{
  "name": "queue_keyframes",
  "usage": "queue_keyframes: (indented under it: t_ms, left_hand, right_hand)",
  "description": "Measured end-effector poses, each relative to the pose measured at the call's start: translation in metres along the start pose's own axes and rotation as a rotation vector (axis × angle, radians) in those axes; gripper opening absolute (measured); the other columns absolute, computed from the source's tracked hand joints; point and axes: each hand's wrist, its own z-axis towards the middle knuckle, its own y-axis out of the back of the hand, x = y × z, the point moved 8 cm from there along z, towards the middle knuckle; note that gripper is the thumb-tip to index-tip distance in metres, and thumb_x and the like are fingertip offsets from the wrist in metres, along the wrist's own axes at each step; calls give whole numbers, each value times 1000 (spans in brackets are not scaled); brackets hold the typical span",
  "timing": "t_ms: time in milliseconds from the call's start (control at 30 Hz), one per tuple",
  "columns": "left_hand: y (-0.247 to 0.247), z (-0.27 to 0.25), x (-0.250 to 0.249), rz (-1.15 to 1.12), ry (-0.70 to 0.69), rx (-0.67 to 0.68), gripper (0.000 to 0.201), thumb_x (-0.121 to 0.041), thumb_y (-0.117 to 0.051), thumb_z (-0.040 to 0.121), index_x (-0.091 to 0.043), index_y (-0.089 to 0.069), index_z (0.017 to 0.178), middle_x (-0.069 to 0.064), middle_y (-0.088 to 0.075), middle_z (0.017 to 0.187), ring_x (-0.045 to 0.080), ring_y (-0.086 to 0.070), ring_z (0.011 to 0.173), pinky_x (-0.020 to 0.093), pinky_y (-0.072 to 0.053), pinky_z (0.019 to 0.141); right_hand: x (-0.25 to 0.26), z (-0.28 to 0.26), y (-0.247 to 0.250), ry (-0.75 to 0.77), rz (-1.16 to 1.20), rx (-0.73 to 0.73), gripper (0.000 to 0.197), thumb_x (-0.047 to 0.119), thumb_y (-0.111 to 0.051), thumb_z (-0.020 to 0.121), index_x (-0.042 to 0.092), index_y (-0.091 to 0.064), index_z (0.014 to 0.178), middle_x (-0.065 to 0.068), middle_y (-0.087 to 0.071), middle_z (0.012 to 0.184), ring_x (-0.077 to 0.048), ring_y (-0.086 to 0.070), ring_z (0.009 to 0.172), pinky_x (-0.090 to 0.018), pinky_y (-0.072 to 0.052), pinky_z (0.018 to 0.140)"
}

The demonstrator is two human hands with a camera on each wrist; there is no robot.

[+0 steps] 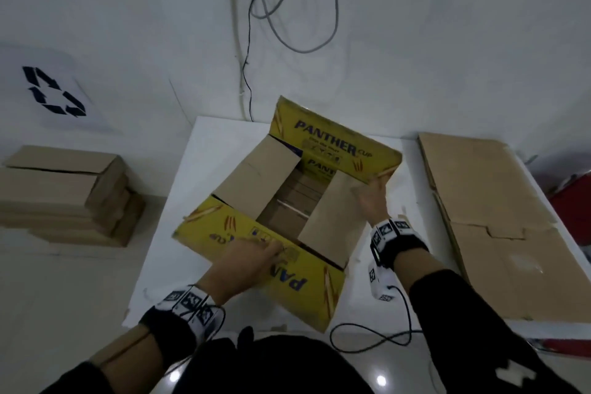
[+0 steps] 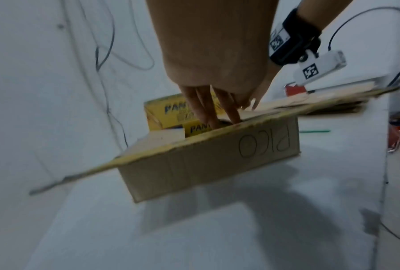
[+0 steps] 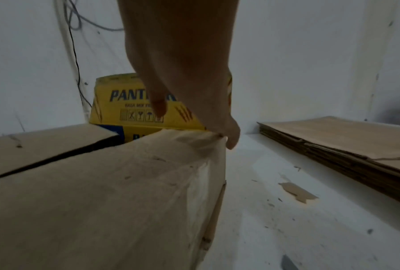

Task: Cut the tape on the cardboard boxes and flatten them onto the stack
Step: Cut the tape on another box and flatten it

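Yellow box [image 1: 281, 211] sits mid table [image 1: 396, 176], all four top flaps already open. Left hand [image 1: 246, 262] lies flat on the near yellow flap [image 1: 224, 230], fingers straight, gripping nothing. Right hand [image 1: 372, 201] reaches over the right brown flap [image 1: 332, 217], fingers relaxed, tips curling over its outer edge. Best to press opposite corners inward (bottom tape state hidden), then carry it to the flat stack [image 1: 489, 217], well right of both hands

The open box [image 1: 287, 201] is corrugated cardboard, its outer flaps printed yellow with a slight sheen and its inner faces plain matt brown, standing on a smooth white table [image 1: 211, 169] beside a stack [image 1: 499, 217] of matt brown cardboard with rough, torn edges.
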Motion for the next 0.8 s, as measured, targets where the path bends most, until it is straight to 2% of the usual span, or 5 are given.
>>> queue_keyframes:
  t_ms: [133,300,433,567,800]
  left_hand:
    - [-20,15,26,39,203,59,82,-33,-88,47,-19,-52,119,7,-60,115,27,-58,100,38,-53,78]
    - [-46,47,35,143,274,409,107,-39,-81,63,-27,-21,151,18,-6,159,46,-10,143,76,-8,105]
    - [-73,44,57,210,312,655,107,-82,-54,69,-27,-15,153,11,22,158,39,18,144,74,7,105]
    - [-47,45,91,103,372,487,109,-90,5,68,-25,-37,146,10,-10,160,35,-23,141,59,-23,107]
    - [32,52,141,-120,465,-11,36,-6,-65,81,-6,-52,115,16,-53,119,37,-60,78,39,-43,59]
  right_hand:
    - [4,7,-18,-172,-386,-3,111,65,-72,73,22,-13,156,-17,0,163,-41,-18,145,-49,-19,117]
    - [19,-3,-33,-257,-518,216,135,77,-70,63,25,14,155,-19,21,160,-43,6,149,-60,-11,116]
    - [4,3,-40,-162,-400,109,130,70,-76,65,25,4,157,-19,13,162,-41,7,149,-63,-8,118]
    - [-8,-9,-5,-19,204,150,95,69,-62,80,42,-9,154,2,-15,163,-30,-23,145,-59,-23,116]
    - [-98,-62,88,-161,-95,-187,49,12,-50,100,1,-34,146,-24,-45,143,-40,-48,125,-48,-42,101]
